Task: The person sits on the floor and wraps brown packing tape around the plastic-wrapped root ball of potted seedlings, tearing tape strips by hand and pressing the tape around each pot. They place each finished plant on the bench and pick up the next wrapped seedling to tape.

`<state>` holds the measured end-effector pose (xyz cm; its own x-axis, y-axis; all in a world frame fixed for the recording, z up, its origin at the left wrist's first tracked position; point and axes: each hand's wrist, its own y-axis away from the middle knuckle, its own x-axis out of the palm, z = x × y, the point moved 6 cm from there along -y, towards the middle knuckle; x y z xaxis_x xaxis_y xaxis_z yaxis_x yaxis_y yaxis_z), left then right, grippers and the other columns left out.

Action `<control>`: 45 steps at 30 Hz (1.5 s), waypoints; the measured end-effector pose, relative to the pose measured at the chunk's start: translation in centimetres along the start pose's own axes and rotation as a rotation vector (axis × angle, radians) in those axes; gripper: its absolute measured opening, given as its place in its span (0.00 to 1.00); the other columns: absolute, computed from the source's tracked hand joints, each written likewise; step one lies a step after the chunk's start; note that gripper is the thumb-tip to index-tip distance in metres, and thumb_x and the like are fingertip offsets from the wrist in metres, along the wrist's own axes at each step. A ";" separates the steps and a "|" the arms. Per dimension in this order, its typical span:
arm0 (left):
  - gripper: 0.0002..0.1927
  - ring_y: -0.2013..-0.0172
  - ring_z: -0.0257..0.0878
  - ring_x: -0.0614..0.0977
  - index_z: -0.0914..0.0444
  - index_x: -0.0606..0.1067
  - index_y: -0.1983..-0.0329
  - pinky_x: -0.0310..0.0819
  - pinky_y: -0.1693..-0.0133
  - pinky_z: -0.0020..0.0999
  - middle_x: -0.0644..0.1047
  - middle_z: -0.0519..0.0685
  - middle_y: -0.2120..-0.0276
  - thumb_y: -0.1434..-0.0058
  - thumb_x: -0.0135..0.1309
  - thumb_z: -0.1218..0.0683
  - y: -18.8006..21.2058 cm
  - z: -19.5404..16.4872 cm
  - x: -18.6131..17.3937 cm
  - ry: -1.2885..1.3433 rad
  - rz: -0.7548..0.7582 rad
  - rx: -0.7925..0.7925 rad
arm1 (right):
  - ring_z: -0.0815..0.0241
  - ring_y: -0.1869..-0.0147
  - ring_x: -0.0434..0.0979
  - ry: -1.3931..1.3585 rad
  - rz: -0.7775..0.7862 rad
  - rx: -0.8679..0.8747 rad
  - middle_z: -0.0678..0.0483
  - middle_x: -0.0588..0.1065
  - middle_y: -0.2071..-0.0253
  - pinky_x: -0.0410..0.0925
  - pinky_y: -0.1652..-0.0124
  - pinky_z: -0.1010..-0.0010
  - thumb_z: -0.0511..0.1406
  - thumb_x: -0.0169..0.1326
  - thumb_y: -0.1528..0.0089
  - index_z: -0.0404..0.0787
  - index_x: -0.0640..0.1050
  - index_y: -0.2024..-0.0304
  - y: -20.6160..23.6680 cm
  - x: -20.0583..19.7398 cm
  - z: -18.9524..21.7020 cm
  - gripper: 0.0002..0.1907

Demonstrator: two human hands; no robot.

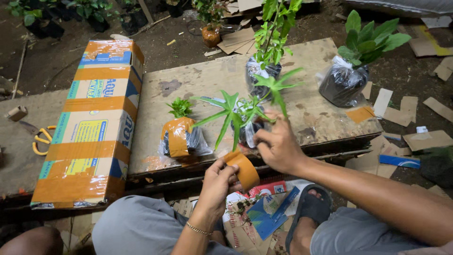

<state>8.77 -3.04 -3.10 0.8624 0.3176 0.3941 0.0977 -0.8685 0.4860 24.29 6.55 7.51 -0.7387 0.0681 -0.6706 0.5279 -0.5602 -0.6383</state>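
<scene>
Yellow-handled scissors (41, 139) lie at the far left, beside a long cardboard box (92, 123) banded with orange tape. On the wooden board (207, 78) stands a small taped plant bag (180, 137). The left hand (218, 182) pinches an orange tape roll (244, 171) at the board's near edge, while the right hand (278, 146) clasps a bagged seedling (245, 123) just above it

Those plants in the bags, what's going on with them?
A person sits at a low wooden board with small plants on it. The left hand holds a roll of orange-brown tape, and the right hand steadies a leafy plant in a plastic bag. Beside it stands a smaller plant already wrapped in tape. Two more bagged plants stand farther back, and a taped cardboard box lies on the left.
</scene>
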 end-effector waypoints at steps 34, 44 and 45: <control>0.09 0.68 0.33 0.81 0.70 0.80 0.55 0.76 0.67 0.28 0.82 0.50 0.64 0.35 0.56 0.59 0.6 1.5 2.6 0.039 0.155 0.157 | 0.44 0.53 0.80 -0.394 0.625 -0.039 0.47 0.78 0.67 0.70 0.50 0.55 0.48 0.62 0.41 0.35 0.80 0.58 1.4 -6.6 5.7 0.22; 0.07 0.73 0.34 0.78 0.66 0.79 0.61 0.72 0.71 0.27 0.81 0.48 0.68 0.37 0.59 0.57 -2.4 3.2 -2.0 0.119 -0.056 -0.008 | 0.44 0.71 0.84 0.157 0.927 0.644 0.39 0.81 0.72 0.76 0.64 0.57 0.52 0.55 0.39 0.39 0.83 0.61 -0.1 -5.3 2.5 0.24; 0.07 0.73 0.33 0.77 0.66 0.79 0.61 0.72 0.71 0.27 0.80 0.47 0.68 0.37 0.60 0.57 -2.4 2.8 -2.3 0.133 -0.057 0.003 | 0.44 0.71 0.85 0.202 0.956 0.845 0.37 0.80 0.76 0.77 0.62 0.58 0.54 0.55 0.38 0.37 0.83 0.63 0.3 -5.9 1.7 0.26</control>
<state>7.94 -2.73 -7.42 0.7819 0.4137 0.4663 0.1458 -0.8487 0.5084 28.10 4.62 11.95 -0.1018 -0.5661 -0.8180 0.3268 -0.7957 0.5099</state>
